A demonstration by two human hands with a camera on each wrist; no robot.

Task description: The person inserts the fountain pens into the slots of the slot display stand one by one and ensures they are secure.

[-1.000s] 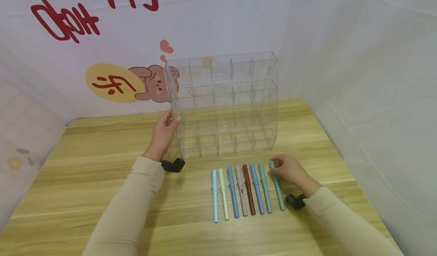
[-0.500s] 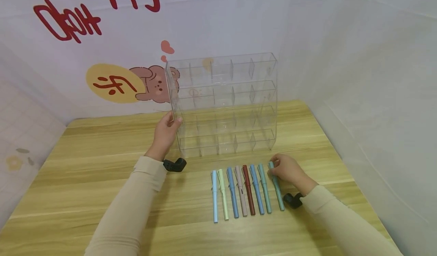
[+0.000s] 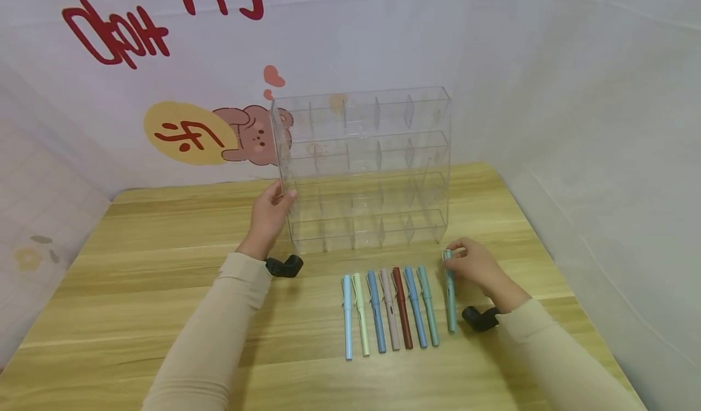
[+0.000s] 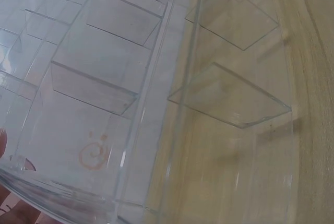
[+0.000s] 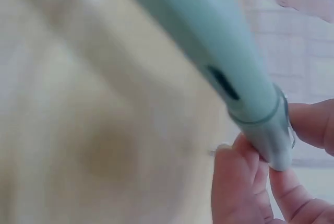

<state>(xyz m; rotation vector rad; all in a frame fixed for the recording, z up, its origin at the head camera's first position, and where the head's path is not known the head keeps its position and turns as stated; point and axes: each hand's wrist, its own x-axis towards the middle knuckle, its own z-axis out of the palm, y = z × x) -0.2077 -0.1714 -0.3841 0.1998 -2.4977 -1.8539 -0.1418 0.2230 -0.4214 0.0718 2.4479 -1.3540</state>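
My left hand (image 3: 267, 219) grips the left side wall of a clear acrylic rack (image 3: 366, 149), which stands upright with rows of divided compartments. In the left wrist view, rack dividers (image 4: 94, 91) fill the frame and a few fingertips show at the lower left corner. My right hand (image 3: 476, 268) pinches a teal pen (image 3: 451, 298) by its capped, clip end. Close up in the right wrist view, the pen barrel (image 5: 209, 36) points away from the fingers, apart from the blurred table. Left of it lie a teal pen (image 3: 429, 306) and a dark red pen (image 3: 402, 307).
More pens lie in the same row: a light blue pen (image 3: 347, 316), a pale green pen (image 3: 361, 313), a pinkish-grey pen (image 3: 390, 310) and two blue ones. The wooden table (image 3: 164, 277) meets a printed white curtain (image 3: 372, 33) behind the rack.
The teal pen in my right hand has come up off the table slightly and turned, now showing its slot. The left hand stays on the rack. The head view has shifted a little.
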